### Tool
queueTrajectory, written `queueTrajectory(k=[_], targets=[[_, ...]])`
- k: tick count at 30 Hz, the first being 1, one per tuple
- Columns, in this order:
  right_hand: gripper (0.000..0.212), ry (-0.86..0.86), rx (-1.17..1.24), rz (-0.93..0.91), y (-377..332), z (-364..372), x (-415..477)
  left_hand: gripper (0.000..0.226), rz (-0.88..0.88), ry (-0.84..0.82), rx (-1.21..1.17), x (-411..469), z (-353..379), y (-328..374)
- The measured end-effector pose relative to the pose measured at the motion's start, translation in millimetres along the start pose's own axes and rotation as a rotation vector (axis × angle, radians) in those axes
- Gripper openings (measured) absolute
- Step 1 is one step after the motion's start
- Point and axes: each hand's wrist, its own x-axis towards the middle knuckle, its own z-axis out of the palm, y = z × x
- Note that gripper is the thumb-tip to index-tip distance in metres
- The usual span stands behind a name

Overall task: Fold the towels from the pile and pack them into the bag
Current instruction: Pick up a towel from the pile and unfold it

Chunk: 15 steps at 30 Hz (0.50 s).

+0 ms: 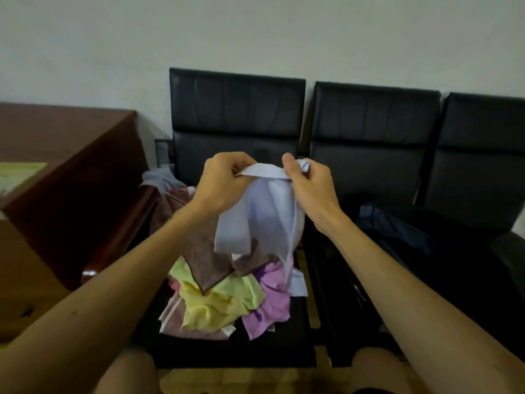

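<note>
A pale lilac towel hangs crumpled in the air above the pile. My left hand pinches its top edge on the left, and my right hand pinches the same edge on the right. The two hands are close together at chest height. Below them a pile of towels in brown, yellow-green, pink-purple and grey lies on the left black seat. A dark bag sits on the seat to the right, its opening hard to make out.
A row of black padded chairs stands against a pale wall. A brown wooden desk stands to the left, with a chair armrest beside the pile. My knees show at the bottom edge.
</note>
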Motion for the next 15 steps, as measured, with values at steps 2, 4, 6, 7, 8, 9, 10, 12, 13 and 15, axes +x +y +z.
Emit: queueTrajectory(k=[2, 4, 6, 7, 8, 9, 10, 12, 13, 15], targets=[[0.052, -0.106, 0.043, 0.052, -14.6, -4.8, -11.2, 0.007, 0.042, -0.076, -0.008, 5.8, -12.4, 17.6], [0.046, -0.203, 0.034, 0.076, -20.4, -12.2, -18.3, 0.021, 0.032, -0.160, -0.010, 6.2, -21.2, 32.5], [0.057, -0.248, 0.012, 0.130, -25.1, -19.4, -23.7, 0.033, 0.001, -0.251, -0.036, 2.6, -27.8, 44.8], [0.058, -0.250, -0.014, 0.156, -26.7, -23.8, -26.1, 0.034, -0.003, -0.289, -0.057, -1.5, -31.3, 50.9], [0.049, -0.239, -0.051, 0.172, -30.5, -28.2, -28.9, 0.033, 0.000, -0.327, -0.068, -5.4, -34.4, 55.8], [0.037, -0.229, -0.069, 0.171, -33.2, -33.8, -31.8, 0.030, 0.002, -0.376, -0.071, -9.8, -38.0, 59.8], [0.026, -0.233, -0.055, 0.167, -37.3, -40.0, -35.1, 0.027, -0.005, -0.440, -0.070, -14.0, -41.7, 63.4], [0.013, -0.248, 0.024, 0.140, -45.6, -53.6, -43.5, 0.022, -0.054, -0.594, -0.059, -22.7, -49.3, 66.9], [0.013, -0.249, 0.045, 0.112, -48.1, -59.4, -46.4, 0.022, -0.072, -0.664, -0.049, -26.3, -52.3, 66.7], [0.020, -0.221, 0.035, 0.069, -53.3, -69.1, -54.1, 0.019, -0.069, -0.763, -0.006, -34.5, -56.7, 64.1]])
